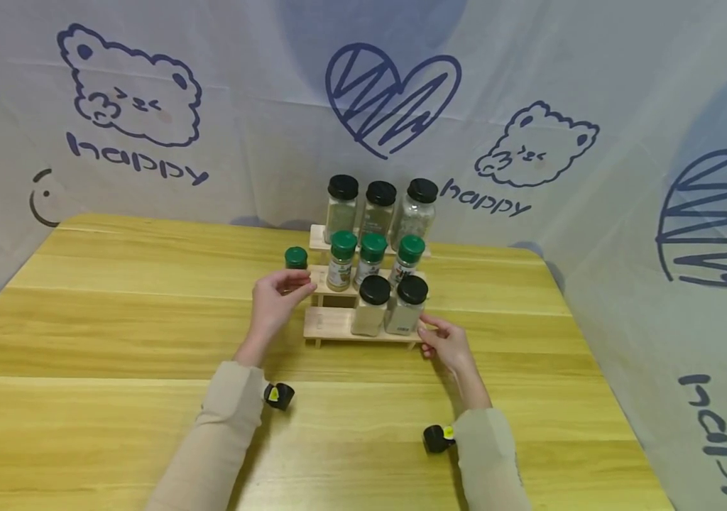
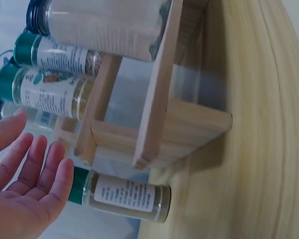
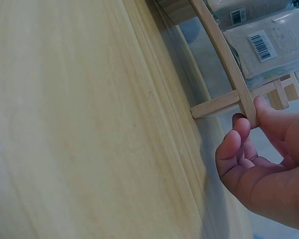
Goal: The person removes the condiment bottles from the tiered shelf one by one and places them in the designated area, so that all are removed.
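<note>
A three-tier wooden rack [image 1: 330, 323] stands on the table with seasoning bottles on every tier. At its lower right end, my right hand [image 1: 448, 345] pinches the edge of the bottom shelf between thumb and fingers, as the right wrist view shows. My left hand [image 1: 270, 304] is by the rack's left side, fingers loosely bent and nothing held; whether a fingertip touches the rack I cannot tell. Just beyond that hand a green-capped seasoning bottle [image 2: 124, 193] stands upright on the table, beside the rack. Two black-capped bottles, one a pale-filled bottle [image 1: 370, 312], occupy the bottom shelf's middle and right.
Three green-capped bottles, including a small bottle [image 1: 341, 270], sit on the middle tier. Three taller black-capped bottles, one a clear jar [image 1: 416, 216], line the top tier. Behind the wooden table [image 1: 114, 305] hangs a pale cloth [image 1: 261, 128] with drawings.
</note>
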The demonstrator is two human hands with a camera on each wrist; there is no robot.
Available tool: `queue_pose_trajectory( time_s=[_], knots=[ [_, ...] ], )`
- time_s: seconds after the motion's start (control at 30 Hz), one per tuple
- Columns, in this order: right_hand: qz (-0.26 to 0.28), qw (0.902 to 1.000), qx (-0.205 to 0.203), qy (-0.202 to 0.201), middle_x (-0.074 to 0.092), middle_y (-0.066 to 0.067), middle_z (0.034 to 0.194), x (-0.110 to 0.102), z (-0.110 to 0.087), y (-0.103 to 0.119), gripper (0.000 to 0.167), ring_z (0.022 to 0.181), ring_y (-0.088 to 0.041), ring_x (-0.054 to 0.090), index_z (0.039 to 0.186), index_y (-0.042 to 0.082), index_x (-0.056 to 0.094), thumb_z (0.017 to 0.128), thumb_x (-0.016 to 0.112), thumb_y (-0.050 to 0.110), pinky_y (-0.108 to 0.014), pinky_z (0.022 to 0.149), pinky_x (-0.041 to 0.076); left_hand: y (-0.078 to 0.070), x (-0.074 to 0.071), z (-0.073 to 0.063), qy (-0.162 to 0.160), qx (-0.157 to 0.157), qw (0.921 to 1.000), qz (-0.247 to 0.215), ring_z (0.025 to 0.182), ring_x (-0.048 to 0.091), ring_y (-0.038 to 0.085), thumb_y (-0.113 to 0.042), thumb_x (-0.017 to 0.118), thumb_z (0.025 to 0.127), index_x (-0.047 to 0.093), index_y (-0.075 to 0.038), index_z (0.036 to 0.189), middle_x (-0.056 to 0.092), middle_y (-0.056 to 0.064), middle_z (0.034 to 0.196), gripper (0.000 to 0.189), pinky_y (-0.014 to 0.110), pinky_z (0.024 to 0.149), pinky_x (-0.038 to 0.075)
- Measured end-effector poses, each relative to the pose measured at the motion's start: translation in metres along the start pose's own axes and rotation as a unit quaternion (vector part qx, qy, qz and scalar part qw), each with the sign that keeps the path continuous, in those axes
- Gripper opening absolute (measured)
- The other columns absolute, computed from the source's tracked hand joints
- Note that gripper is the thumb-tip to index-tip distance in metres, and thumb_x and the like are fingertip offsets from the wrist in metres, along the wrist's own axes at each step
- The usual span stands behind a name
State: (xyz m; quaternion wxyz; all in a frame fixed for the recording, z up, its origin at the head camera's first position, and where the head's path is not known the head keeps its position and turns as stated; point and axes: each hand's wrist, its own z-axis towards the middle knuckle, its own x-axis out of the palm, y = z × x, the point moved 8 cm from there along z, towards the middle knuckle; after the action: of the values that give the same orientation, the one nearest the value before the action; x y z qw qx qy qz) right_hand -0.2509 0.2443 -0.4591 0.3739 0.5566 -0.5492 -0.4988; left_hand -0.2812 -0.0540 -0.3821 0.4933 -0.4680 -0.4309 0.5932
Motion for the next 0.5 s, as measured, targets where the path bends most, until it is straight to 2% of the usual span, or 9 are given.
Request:
queue_pose_trajectory(
  time_s=[0.23, 0.5],
  knots=[
    [0.002, 1.0, -0.002, 0.001, 0.06, -0.001, 0.067, 0.0, 0.0, 0.001, 0.036, 0.049, -0.007, 0.051, 0.12, -0.011, 0.05, 0.085, 0.056, -0.005, -0.017, 0.044, 0.046, -0.008, 0.009, -0.004, 0.005, 0.001, 0.9999, -0.016, 0.083, 0.06, 0.023, 0.0, 0.067, 0.078, 0.062, 0.009, 0.099, 0.063, 0.021, 0.094, 0.023, 0.02, 0.072, 0.049],
    [-0.001, 1.0, -0.001, 0.003, 0.06, -0.001, 0.066, 0.001, -0.001, 0.001, 0.036, 0.049, -0.007, 0.051, 0.12, -0.01, 0.05, 0.085, 0.056, -0.005, -0.018, 0.045, 0.046, -0.011, 0.023, -0.01, 0.034, -0.006, 0.9985, -0.042, 0.087, 0.059, 0.026, 0.0, 0.067, 0.078, 0.061, 0.008, 0.103, 0.061, 0.022, 0.098, 0.027, 0.025, 0.075, 0.05]
  ],
)
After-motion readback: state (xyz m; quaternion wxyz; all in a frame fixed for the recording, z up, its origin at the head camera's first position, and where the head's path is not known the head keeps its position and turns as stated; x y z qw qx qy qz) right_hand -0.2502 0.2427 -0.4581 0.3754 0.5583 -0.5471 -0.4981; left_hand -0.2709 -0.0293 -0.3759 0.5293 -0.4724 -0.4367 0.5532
